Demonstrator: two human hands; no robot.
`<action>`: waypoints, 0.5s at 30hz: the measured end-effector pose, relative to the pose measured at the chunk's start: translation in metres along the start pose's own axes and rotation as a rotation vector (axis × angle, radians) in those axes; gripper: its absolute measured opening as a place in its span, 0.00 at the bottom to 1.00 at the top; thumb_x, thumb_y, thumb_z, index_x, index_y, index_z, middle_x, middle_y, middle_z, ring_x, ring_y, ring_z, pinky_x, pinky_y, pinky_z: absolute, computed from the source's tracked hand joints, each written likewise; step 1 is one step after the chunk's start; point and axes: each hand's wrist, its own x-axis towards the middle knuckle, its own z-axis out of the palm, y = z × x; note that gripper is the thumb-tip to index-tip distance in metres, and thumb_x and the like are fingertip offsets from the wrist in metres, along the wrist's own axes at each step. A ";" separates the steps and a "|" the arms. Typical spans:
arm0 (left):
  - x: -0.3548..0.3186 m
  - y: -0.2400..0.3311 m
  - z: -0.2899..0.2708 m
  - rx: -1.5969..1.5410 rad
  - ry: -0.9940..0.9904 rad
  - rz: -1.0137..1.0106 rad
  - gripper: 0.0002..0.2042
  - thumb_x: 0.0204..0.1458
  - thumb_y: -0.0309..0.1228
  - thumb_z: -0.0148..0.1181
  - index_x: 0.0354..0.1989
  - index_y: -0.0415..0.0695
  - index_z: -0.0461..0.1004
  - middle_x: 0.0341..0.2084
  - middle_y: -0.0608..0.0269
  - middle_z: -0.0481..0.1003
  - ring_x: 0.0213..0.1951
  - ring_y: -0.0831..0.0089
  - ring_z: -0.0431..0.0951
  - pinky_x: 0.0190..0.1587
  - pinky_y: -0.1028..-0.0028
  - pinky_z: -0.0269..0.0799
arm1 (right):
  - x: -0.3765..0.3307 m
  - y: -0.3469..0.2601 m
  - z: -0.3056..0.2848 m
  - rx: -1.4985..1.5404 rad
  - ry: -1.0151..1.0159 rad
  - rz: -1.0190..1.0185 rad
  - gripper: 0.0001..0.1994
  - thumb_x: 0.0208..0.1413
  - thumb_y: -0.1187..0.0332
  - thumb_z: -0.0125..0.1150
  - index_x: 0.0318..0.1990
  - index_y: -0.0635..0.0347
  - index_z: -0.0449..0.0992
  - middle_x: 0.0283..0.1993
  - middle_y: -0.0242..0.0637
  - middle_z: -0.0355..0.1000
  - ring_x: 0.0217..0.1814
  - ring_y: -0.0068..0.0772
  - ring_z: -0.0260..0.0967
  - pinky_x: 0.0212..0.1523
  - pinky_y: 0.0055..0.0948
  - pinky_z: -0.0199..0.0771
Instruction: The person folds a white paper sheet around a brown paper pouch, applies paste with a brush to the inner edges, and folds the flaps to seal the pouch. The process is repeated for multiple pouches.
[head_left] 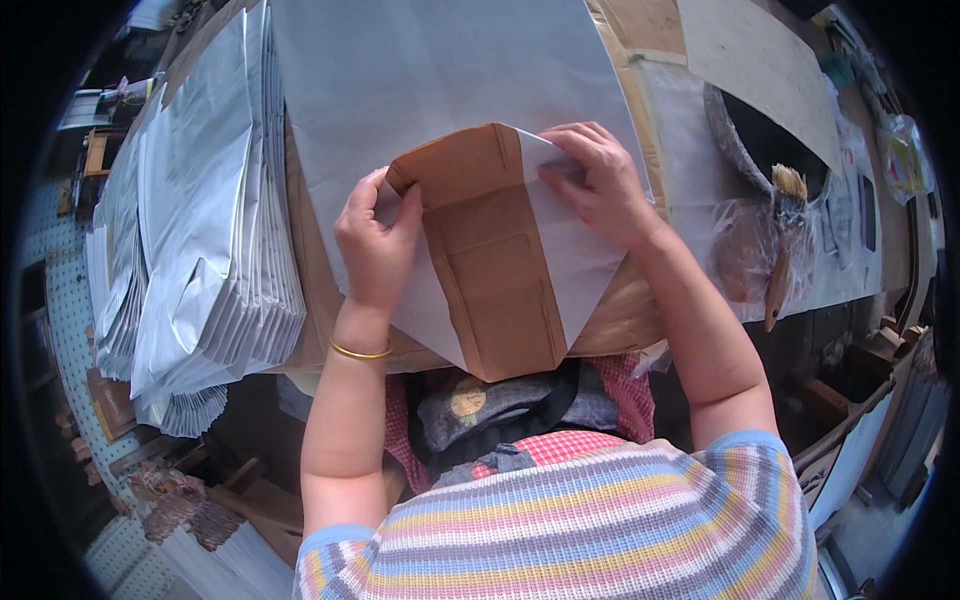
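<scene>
A large white paper bag (440,65) lies on the work table in front of me, its near end folded open to show brown paper (500,260) with crease lines. The brown part narrows into a long panel toward my body, with white triangular folds on both sides. My left hand (378,240) pinches the left corner of the brown fold between thumb and fingers, a gold-coloured bangle on its wrist. At the opposite corner, my right hand (605,185) grips the white edge, fingers on top and thumb underneath.
Stacks of folded white paper bags (215,210) overhang the table at the left. To the right, a wooden-handled brush (785,250) rests on crumpled clear plastic beside a dark round basin (735,140), partly covered by a grey board (760,75). Wooden crates (850,390) stand lower right.
</scene>
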 end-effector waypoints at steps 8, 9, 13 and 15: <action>0.005 0.014 -0.015 0.050 -0.086 0.077 0.16 0.45 0.24 0.67 0.44 0.36 0.74 0.37 0.50 0.79 0.40 0.56 0.81 0.44 0.67 0.75 | -0.007 -0.050 0.015 0.077 0.044 -0.215 0.16 0.41 0.77 0.63 0.42 0.56 0.78 0.40 0.41 0.72 0.43 0.44 0.71 0.43 0.38 0.74; 0.004 0.013 -0.014 0.038 -0.090 0.054 0.17 0.45 0.24 0.67 0.44 0.36 0.74 0.37 0.50 0.79 0.40 0.56 0.81 0.44 0.67 0.75 | -0.007 -0.055 0.024 0.163 -0.031 -0.193 0.16 0.41 0.77 0.63 0.42 0.57 0.78 0.39 0.41 0.72 0.42 0.44 0.71 0.42 0.38 0.74; 0.000 0.007 -0.013 -0.011 -0.092 0.007 0.17 0.44 0.23 0.67 0.44 0.36 0.74 0.38 0.49 0.79 0.41 0.56 0.80 0.44 0.67 0.75 | 0.001 -0.084 0.066 0.251 -0.010 -0.048 0.13 0.45 0.79 0.58 0.41 0.62 0.78 0.38 0.44 0.73 0.41 0.49 0.73 0.42 0.40 0.75; 0.000 0.008 -0.012 -0.017 -0.094 -0.008 0.17 0.44 0.23 0.67 0.44 0.37 0.74 0.38 0.50 0.79 0.41 0.56 0.80 0.45 0.67 0.75 | 0.004 -0.078 0.077 0.273 0.008 0.009 0.14 0.46 0.79 0.57 0.43 0.63 0.78 0.40 0.45 0.73 0.42 0.49 0.73 0.42 0.41 0.75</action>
